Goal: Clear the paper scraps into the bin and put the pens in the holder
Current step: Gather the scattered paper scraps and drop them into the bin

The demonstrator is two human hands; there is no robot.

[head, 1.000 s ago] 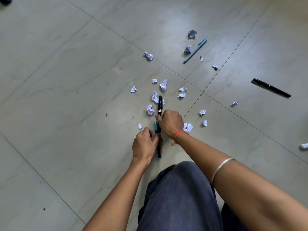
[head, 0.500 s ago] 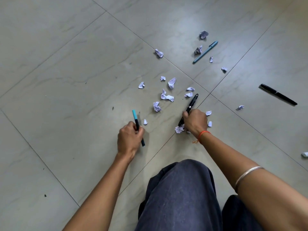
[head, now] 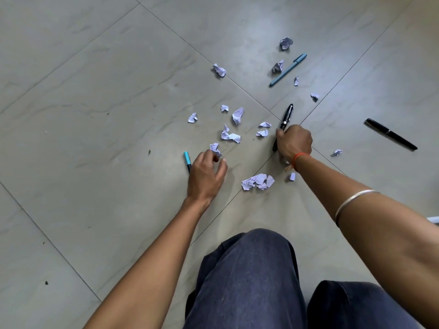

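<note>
The left hand (head: 205, 173) has moved on from just gripping the teal-capped black marker (head: 187, 160); its fingers now pinch at a crumpled white paper scrap (head: 215, 149) at its twelve o'clock, the marker seemingly tucked beneath. The right hand (head: 294, 143) stays fisted round a glossy black pen (head: 286, 118). Gathering, then. No bin or holder in sight; a light blue pen (head: 288, 69) and a long black pen (head: 390, 137) lie beyond, at one and three o'clock.
</note>
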